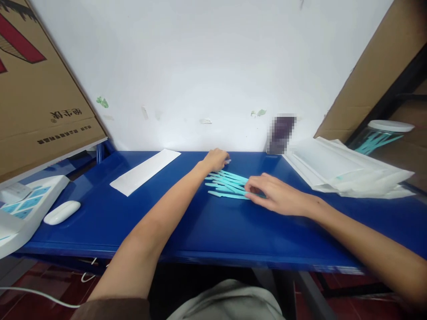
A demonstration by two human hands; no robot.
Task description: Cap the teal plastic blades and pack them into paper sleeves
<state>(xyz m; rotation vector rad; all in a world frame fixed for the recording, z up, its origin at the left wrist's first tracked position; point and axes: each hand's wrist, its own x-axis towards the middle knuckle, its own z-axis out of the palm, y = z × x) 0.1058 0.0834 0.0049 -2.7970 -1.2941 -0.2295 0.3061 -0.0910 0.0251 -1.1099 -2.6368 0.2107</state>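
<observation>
A loose pile of slim turquoise eyebrow razors (pixel 228 182) lies on the blue table (pixel 207 231), their wider, notched ends pointing left. My right hand (pixel 275 193) is at the pile's right end, thumb and fingers closed around the handle ends of some razors. Beyond the pile, near the wall, my left hand (pixel 215 159) has its fingers curled down. A small pale, clear-looking piece (pixel 227 162) shows at its fingertips, too small to name. Part of the pile's far side lies close under that hand.
A white paper strip (pixel 145 172) lies to the left, with a white mouse (pixel 62 212) and a white tray-like device (pixel 40 209) beyond it. White plastic sleeves (pixel 350 171) are stacked right, before a lidded jar (pixel 380 135) of turquoise sticks. A blurred dark object (pixel 282 134) leans on the wall.
</observation>
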